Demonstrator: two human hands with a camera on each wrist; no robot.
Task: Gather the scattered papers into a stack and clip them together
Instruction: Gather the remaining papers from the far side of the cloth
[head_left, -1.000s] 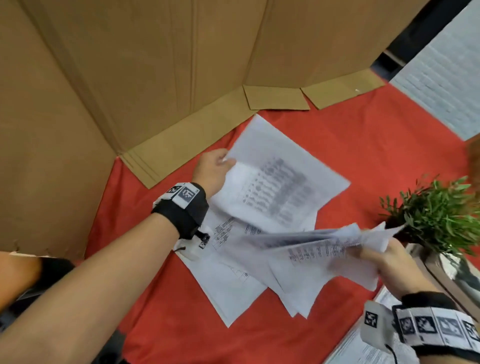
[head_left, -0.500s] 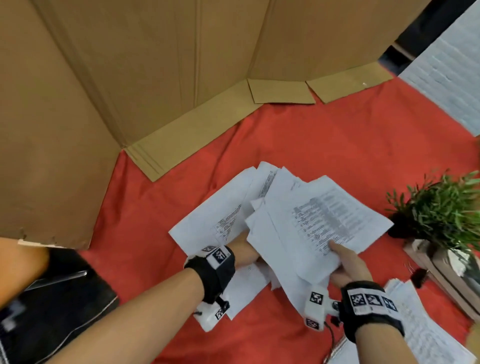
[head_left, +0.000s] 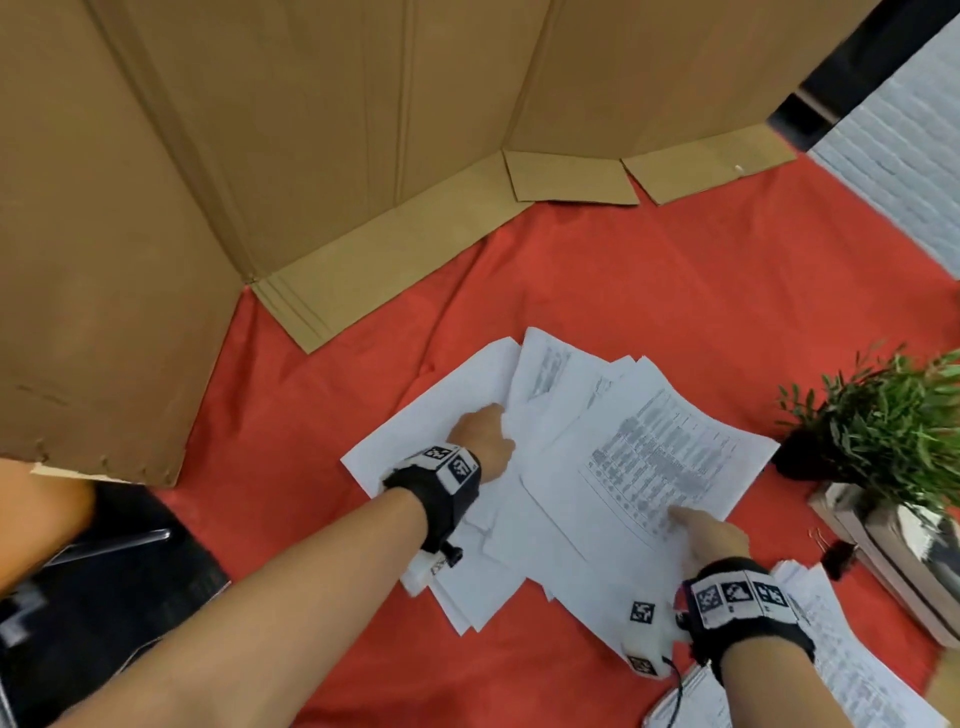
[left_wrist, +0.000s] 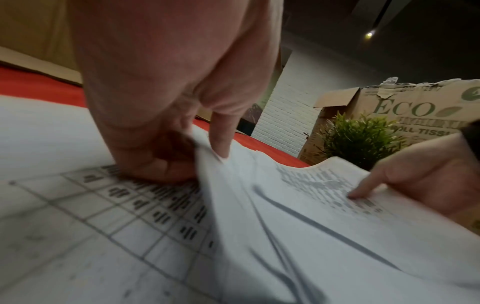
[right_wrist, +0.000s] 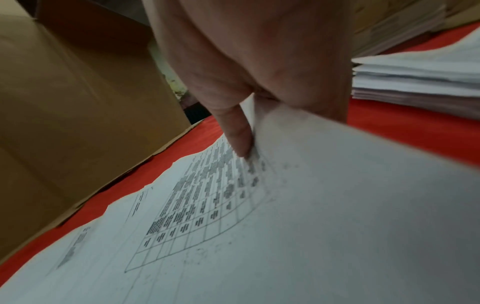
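Observation:
Several white printed papers lie in a loose, fanned pile on the red cloth. My left hand grips the left edge of the upper sheets; in the left wrist view its thumb sits on top and the fingers curl underneath. My right hand pinches the near right edge of the top table-printed sheet, thumb pressed on the print and fingers hidden below. A black binder clip lies on the cloth to the right, beside the wooden crate.
A potted green plant in a wooden crate stands at the right. Another paper stack lies at the lower right. Tall cardboard panels wall off the back and left. A white brick wall is at the far right.
Both hands brought the lifted sheets down and together onto one pile near me. The left hand then shifted to the pile's left edge; the right keeps its pinch.

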